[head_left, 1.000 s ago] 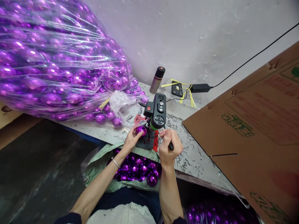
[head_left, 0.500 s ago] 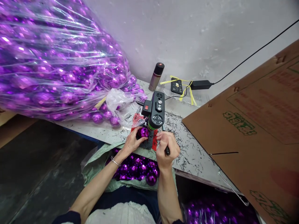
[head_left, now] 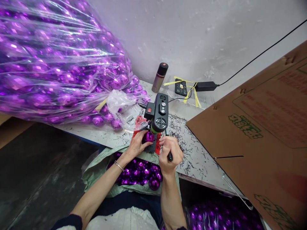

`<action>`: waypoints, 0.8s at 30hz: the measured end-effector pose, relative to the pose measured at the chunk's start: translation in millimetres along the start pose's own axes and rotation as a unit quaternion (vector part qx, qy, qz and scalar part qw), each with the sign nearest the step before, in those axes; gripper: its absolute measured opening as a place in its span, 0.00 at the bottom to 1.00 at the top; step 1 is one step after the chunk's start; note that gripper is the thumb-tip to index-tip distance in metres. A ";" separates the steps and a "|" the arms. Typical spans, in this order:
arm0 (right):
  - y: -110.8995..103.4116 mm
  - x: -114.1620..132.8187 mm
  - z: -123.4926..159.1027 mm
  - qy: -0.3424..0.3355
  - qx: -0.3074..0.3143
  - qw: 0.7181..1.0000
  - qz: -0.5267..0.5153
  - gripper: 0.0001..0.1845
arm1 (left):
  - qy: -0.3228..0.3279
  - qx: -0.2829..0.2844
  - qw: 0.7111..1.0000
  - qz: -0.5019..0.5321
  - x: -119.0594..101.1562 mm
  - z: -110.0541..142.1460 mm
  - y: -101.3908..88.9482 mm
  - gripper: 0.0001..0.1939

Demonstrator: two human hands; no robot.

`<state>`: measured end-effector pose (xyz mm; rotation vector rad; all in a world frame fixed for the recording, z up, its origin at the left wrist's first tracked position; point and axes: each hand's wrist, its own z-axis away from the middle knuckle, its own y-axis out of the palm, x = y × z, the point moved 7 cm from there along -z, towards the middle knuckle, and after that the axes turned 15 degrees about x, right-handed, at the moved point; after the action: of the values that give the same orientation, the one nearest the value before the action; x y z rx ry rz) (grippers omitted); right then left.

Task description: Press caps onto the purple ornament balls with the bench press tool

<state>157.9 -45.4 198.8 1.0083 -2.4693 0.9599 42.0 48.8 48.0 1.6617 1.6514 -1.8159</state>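
Note:
My left hand [head_left: 139,142] holds a shiny purple faceted bauble [head_left: 149,136] between thumb and fingers. The bauble sits under the head of a small black bench machine [head_left: 160,111], which looks like a mini drill press with a red switch and round vents. My right hand [head_left: 170,150] is wrapped round the machine's lever handle [head_left: 170,156], its black end poking out below the fist. Where the bauble meets the machine is hidden by the head. Below my hands, an open pale green sack [head_left: 96,179] lies across my lap with several purple baubles [head_left: 137,172] in it.
A large clear plastic bag of purple baubles [head_left: 59,70] fills the left. Behind the machine stand a dark-capped bottle [head_left: 160,77], a phone [head_left: 180,87] and a black power adapter [head_left: 206,86]. Black scraps litter the white table [head_left: 192,153]. A cardboard box [head_left: 251,127] borders the right.
The bauble in my left hand has shifted slightly right, further under the machine's head. My right hand keeps its grip on the lever handle. The whole view has drifted a little.

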 end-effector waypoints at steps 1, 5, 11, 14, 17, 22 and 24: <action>-0.1 0.0 0.1 0.000 0.000 1.000 0.001 0.13 | -0.002 -0.002 1.000 0.000 2.5 0.5 0.9 0.28; -0.2 0.9 0.7 -0.006 0.000 1.000 0.001 0.12 | 0.005 -0.018 1.000 -0.002 10.2 5.4 8.3 0.30; 9.6 -6.3 18.1 -0.008 -0.011 1.000 0.007 0.12 | 0.010 -0.035 0.999 -0.018 13.7 8.7 14.9 0.30; 18.8 -15.0 32.8 -0.014 -0.025 1.000 0.011 0.13 | 0.014 -0.038 0.999 -0.026 13.0 8.7 14.4 0.30; 24.8 -21.0 42.3 -0.032 -0.041 0.999 0.009 0.14 | 0.023 -0.045 0.998 -0.032 11.8 9.0 13.8 0.30; 27.6 -25.6 45.9 -0.026 -0.061 0.998 0.003 0.14 | 0.021 -0.051 0.998 -0.033 12.0 9.4 15.0 0.30; 28.2 -26.5 47.1 -0.025 -0.067 0.997 -0.003 0.14 | 0.018 -0.049 0.998 -0.031 12.4 9.3 15.3 0.30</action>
<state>155.4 -49.4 137.9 1.0072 -2.5317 0.7652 43.3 42.3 27.2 1.6296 1.7966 -1.7110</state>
